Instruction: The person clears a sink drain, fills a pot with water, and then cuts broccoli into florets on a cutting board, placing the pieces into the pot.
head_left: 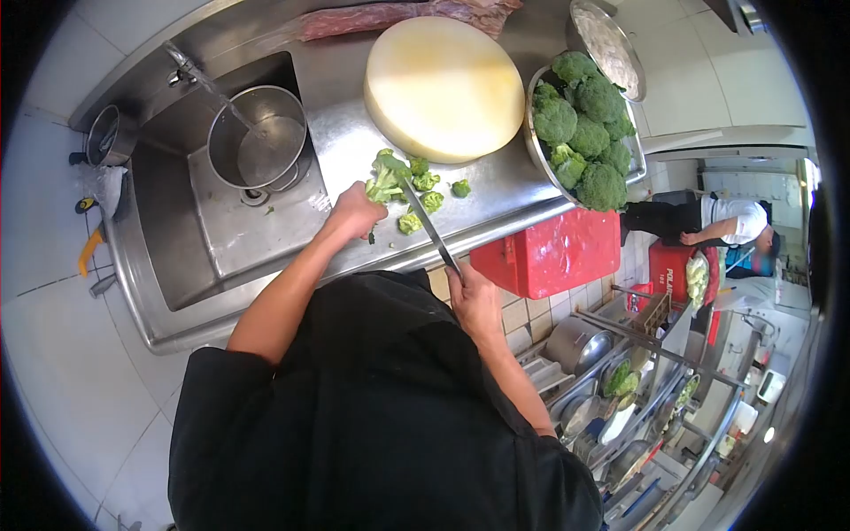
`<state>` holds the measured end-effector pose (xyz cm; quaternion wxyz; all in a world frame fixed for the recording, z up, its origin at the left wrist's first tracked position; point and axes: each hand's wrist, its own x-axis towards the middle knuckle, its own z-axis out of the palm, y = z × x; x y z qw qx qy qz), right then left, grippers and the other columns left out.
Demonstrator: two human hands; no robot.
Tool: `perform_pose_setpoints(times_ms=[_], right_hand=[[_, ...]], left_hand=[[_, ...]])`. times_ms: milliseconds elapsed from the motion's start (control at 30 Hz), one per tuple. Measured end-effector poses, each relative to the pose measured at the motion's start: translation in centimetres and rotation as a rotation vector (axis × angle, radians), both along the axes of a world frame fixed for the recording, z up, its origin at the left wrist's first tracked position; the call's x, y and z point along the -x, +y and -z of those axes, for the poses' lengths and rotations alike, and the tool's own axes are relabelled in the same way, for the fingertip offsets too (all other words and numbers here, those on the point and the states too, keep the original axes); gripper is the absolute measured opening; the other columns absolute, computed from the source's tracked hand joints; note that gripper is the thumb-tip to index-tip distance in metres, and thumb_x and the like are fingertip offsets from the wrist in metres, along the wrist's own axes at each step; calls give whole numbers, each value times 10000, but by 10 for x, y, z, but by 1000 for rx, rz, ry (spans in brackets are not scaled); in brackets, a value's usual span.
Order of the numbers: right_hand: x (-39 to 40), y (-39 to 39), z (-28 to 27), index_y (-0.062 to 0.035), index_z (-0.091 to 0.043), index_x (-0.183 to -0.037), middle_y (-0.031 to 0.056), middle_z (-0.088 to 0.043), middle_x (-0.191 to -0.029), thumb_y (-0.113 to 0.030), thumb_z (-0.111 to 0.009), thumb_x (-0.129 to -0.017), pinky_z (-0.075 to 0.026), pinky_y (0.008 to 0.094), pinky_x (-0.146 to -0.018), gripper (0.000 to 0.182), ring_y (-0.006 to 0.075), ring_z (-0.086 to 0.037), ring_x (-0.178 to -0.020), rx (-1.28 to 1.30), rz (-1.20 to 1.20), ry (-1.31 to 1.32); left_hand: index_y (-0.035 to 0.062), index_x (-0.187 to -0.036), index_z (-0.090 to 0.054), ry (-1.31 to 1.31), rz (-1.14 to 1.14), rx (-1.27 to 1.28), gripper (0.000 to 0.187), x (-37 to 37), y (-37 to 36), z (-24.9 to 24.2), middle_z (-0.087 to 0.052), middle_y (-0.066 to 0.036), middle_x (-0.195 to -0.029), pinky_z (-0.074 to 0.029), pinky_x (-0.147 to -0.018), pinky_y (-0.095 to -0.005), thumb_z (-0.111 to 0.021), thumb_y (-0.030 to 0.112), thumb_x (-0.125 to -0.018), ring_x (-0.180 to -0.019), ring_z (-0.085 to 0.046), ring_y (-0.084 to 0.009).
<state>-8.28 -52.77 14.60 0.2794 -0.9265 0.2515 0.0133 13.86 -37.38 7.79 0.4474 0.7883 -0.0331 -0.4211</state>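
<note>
1. Right hand [475, 299] closed around the handle of a knife [428, 226], blade angled up toward the cut greens on the counter.
2. Left hand [354, 212] clamped on a broccoli head [386, 177], pressing it to the steel counter [505, 190] just beside the blade tip.
3. Loose broccoli florets [427, 190] scattered around the blade, between the held head and the counter's front edge.
4. Round pale chopping block [443, 87] lying just behind the florets, bare on top.
5. Metal bowl [536, 146] to the right of the block, piled with whole broccoli heads [584, 128].
6. Sink [177, 239] to the left of the hands, with a steel pot [258, 137] standing in it under running water from the tap [181, 69].
7. Red box [553, 252] below the counter edge, near the right hand.
8. Another person [717, 221] in a white top bending down well apart, at the far right.
</note>
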Motion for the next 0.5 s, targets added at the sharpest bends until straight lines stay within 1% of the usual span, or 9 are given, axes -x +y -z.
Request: perform_pose_setpoints(times_ms=[33,133,267,367,467,500], right_hand=[[-1,1,0,-114,-699,-1119,220,-700,-927,-291,-600,-969,-541,497,-713,253,419,-680,-814,-1,-6,-35],[-4,-4,18,-135,-699,-1125,213,-705,-926,-304,-593,-971,-541,508,-712,252,417,-682,-808,104,-71,95],[-6,-3,25,-123,-690,-1129,228,-696,-902,-299,-591,-974,-531,526,-707,255,439,-671,-800,93,-53,123],[-5,0,17,-113,-686,-1122,240,-686,-865,-302,-589,-976,-520,537,-695,258,454,-660,-791,36,-6,133],[-5,-3,15,-97,-685,-1086,250,-673,-826,-304,-590,-976,-508,548,-681,253,465,-652,-779,25,31,117],[-5,-3,15,-93,-686,-1071,252,-669,-815,-304,-591,-976,-505,550,-677,251,466,-650,-776,21,46,120]], left_hand=[[-134,-1085,-535,-7,12,-14,468,0,-1,-1,-670,-213,-815,-545,-479,-380,-691,173,-767,-594,-679,-261],[-95,-1108,-556,10,49,-61,433,3,-3,-9,-654,-181,-852,-518,-478,-370,-679,169,-788,-670,-668,-226],[-108,-1102,-550,-6,43,-91,428,3,-2,-3,-663,-182,-827,-516,-482,-372,-675,156,-789,-629,-665,-252],[-141,-1080,-513,-60,-29,-23,484,2,-1,24,-671,-235,-788,-542,-508,-384,-691,177,-761,-558,-679,-284],[-113,-1138,-504,-29,22,-109,524,-6,-3,14,-686,-248,-868,-563,-621,-410,-699,187,-755,-695,-712,-324],[-96,-1165,-500,-90,59,-157,540,-8,-3,19,-690,-246,-901,-561,-671,-417,-701,190,-753,-755,-711,-336]])
